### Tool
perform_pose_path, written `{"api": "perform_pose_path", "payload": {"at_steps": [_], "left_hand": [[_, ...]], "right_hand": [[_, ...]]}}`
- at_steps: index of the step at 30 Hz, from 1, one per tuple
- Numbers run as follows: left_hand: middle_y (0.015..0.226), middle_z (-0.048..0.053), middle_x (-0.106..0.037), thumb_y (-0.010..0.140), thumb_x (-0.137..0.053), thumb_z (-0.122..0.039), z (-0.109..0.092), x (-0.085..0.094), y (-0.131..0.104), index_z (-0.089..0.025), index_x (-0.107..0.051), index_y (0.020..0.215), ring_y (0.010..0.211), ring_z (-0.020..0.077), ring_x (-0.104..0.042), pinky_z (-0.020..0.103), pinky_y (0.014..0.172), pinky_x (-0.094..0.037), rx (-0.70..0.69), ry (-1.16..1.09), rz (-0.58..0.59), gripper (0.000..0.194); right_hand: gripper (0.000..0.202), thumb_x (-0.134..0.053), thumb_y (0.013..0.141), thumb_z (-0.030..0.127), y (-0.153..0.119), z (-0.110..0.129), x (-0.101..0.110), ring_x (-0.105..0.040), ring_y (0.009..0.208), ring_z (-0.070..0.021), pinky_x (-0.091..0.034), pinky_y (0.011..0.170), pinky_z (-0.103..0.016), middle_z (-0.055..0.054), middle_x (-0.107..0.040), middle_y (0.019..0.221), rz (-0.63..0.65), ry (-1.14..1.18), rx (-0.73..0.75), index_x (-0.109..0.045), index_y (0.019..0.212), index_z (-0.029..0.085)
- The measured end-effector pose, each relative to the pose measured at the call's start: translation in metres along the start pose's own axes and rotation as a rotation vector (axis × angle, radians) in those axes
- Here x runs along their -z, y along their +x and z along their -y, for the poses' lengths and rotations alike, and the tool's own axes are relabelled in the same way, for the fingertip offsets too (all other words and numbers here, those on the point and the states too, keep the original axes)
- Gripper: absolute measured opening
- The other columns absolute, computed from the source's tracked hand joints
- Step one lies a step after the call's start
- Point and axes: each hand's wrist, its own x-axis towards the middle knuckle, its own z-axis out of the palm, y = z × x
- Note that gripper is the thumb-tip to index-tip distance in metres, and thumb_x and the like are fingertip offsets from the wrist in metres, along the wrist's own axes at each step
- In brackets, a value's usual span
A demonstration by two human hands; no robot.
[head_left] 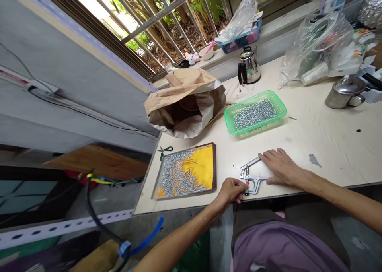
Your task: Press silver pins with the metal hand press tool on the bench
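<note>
A pair of grey metal snap pliers (253, 179) with a spring and a small red part at its jaws lies at the table's front edge. My right hand (280, 166) spans its two spread handles, fingers over the upper one and thumb at the lower one. My left hand (232, 190) is closed in a pinch beside the jaws; anything between its fingertips is too small to make out. Left of that hand is a shallow tray (214, 168) with a yellow bottom, partly covered by small silver metal pins (179, 176). Farther back, a green plastic basket (280, 101) holds many similar pins.
A brown paper bag (185, 89) lies open at the back left, near green-handled scissors (165, 149). A metal kettle (250, 67), a lidded steel cup (343, 93) and plastic bags (319, 45) stand farther back. A grey scrap (314, 160) lies right of my hand.
</note>
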Motion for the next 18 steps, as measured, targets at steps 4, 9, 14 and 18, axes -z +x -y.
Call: {"api": "perform_pose_path", "payload": {"at_steps": [4, 9, 14, 18], "left_hand": [[0.058, 0.001, -0.057, 0.08, -0.06, -0.035, 0.004, 0.0, -0.008, -0.012, -0.065, 0.07, 0.057, 0.0135, -0.056, 0.025, 0.056, -0.045, -0.243, 0.298, -0.199, 0.025], [0.113, 0.011, -0.057, 0.076, -0.068, -0.037, -0.01, -0.015, -0.001, -0.018, -0.056, 0.112, 0.105, 0.0262, -0.051, 0.042, 0.089, -0.045, -0.917, 0.671, -0.393, 0.043], [0.116, 0.013, -0.052, 0.071, -0.073, -0.036, -0.04, -0.026, 0.02, -0.015, -0.04, 0.125, 0.102, 0.0278, -0.049, 0.044, 0.089, -0.045, -1.055, 0.883, -0.186, 0.067], [0.107, 0.01, -0.052, 0.077, -0.066, -0.035, -0.046, -0.028, 0.025, -0.016, -0.042, 0.121, 0.096, 0.0265, -0.049, 0.042, 0.084, -0.046, -1.056, 0.932, -0.153, 0.053]], "right_hand": [[0.074, -0.078, 0.063, 0.032, -0.003, 0.005, -0.003, -0.054, 0.096, -0.0285, -0.035, 0.088, -0.045, -0.012, -0.063, 0.102, -0.042, -0.004, 0.019, -0.045, 0.127, 0.014], [0.078, -0.075, 0.067, 0.026, -0.009, 0.005, -0.012, -0.055, 0.091, -0.0255, -0.037, 0.086, -0.041, -0.008, -0.063, 0.097, -0.118, 0.034, 0.065, -0.037, 0.134, 0.017], [0.089, -0.081, 0.058, 0.03, -0.02, -0.003, -0.013, -0.052, 0.103, -0.0303, -0.041, 0.086, -0.042, -0.015, -0.058, 0.113, -0.108, 0.046, 0.044, -0.037, 0.133, 0.012], [0.063, -0.079, 0.061, 0.025, -0.026, -0.009, -0.008, -0.052, 0.097, -0.0291, -0.044, 0.08, -0.038, -0.014, -0.059, 0.107, -0.068, 0.007, -0.028, -0.051, 0.116, 0.013]]}}
